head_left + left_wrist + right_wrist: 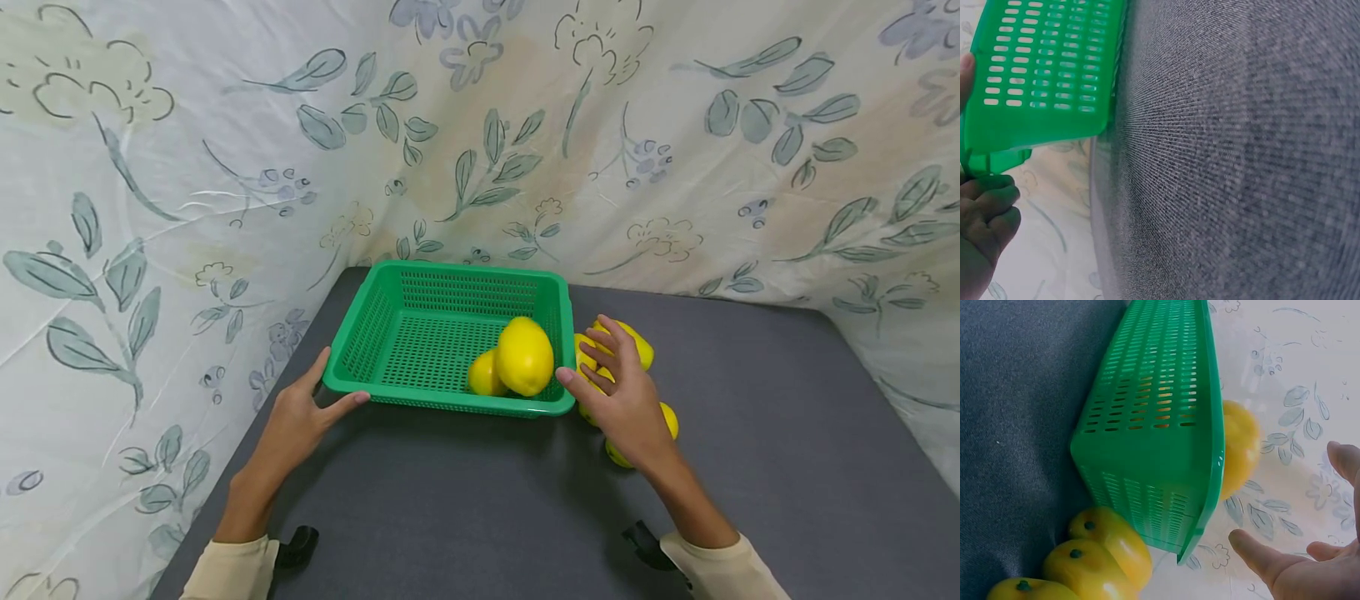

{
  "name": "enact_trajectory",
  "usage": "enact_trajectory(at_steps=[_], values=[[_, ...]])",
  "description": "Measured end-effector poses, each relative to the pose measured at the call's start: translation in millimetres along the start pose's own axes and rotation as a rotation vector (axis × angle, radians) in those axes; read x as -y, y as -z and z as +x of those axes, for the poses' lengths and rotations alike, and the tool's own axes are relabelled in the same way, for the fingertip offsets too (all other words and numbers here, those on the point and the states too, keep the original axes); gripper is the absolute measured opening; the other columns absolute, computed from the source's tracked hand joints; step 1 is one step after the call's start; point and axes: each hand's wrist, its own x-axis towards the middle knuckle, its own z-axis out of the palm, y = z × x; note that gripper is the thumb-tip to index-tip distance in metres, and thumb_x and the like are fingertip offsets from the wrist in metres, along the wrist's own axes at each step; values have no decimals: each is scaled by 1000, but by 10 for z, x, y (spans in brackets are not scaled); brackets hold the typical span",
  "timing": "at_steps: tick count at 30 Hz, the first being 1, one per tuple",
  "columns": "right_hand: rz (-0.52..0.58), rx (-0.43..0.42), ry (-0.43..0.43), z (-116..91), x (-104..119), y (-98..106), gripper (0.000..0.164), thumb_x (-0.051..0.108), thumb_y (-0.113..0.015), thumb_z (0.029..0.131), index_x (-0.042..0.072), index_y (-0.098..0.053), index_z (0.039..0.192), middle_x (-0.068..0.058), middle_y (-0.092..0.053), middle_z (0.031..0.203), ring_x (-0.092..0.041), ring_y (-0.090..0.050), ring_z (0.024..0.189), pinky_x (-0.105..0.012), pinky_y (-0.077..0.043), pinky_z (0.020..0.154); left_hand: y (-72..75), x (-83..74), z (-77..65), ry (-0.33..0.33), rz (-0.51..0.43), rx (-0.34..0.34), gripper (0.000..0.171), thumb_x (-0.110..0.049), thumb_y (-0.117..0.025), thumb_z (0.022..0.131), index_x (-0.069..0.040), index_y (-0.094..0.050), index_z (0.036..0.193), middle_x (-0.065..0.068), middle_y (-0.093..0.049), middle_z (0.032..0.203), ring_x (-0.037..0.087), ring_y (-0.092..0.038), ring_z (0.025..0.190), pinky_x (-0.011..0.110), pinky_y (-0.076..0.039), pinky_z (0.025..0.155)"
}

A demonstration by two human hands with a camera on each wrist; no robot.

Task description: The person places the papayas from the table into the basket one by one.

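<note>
A green plastic basket (465,269) with slotted walls stands on the dark grey table. My left hand (295,423) grips its near left corner, thumb along the front rim; in the left wrist view, curled fingers (999,209) lie by the rim. Inside, at the right end, a large lemon-like yellow fruit (525,357) leans over a smaller one (483,375). My right hand (630,408) is held with spread fingers at the basket's right side, thumb tip close to the near right corner. Nothing is in its grasp. Several more yellow fruits (1091,569) lie beneath and beyond it, partly hidden.
The grey tabletop (765,417) extends to the right of the fruits and in front of the basket. Floral cloth (480,167) hangs behind the table and along its left side, close to the basket. Black straps (298,547) show at both wrists.
</note>
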Motion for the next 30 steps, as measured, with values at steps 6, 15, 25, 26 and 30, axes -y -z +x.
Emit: enact_trajectory(at_steps=[6, 15, 25, 26, 30], values=[[3, 1, 18, -21, -33, 33, 87, 28, -75, 101, 22, -21, 169, -9, -40, 165, -32, -47, 149, -47, -44, 114, -8, -5, -9, 1, 9, -6, 100, -39, -81, 96, 0, -24, 168, 32, -49, 156, 37, -58, 102, 51, -44, 90], [2, -5, -6, -63, -105, 59, 88, 31, -77, 100, 25, -23, 169, -11, -40, 165, -33, -46, 150, -53, -43, 116, -28, -4, -26, -10, 17, -16, 99, -37, -82, 95, 2, -25, 167, 32, -45, 159, 38, -59, 102, 52, -46, 91], [-29, -29, -27, -82, -168, 100, 88, 32, -77, 100, 21, -24, 169, -10, -44, 162, -33, -49, 147, -55, -45, 114, -23, 6, 7, -8, 7, -8, 99, -37, -82, 96, 2, -24, 167, 32, -44, 160, 43, -59, 115, 60, -47, 98], [-34, -31, -27, -86, -176, 104, 87, 32, -77, 100, 20, -24, 169, -11, -45, 162, -33, -50, 147, -55, -46, 113, -21, 6, 10, -7, 5, -6, 99, -37, -81, 96, 2, -24, 167, 31, -42, 162, 44, -59, 119, 61, -47, 101], [-38, -32, -35, -98, -209, 121, 87, 32, -77, 100, 19, -24, 169, -11, -46, 159, -34, -51, 146, -53, -47, 111, -9, 9, 21, 0, 3, -1, 100, -38, -81, 96, 1, -23, 167, 30, -36, 166, 45, -57, 126, 64, -45, 104]])
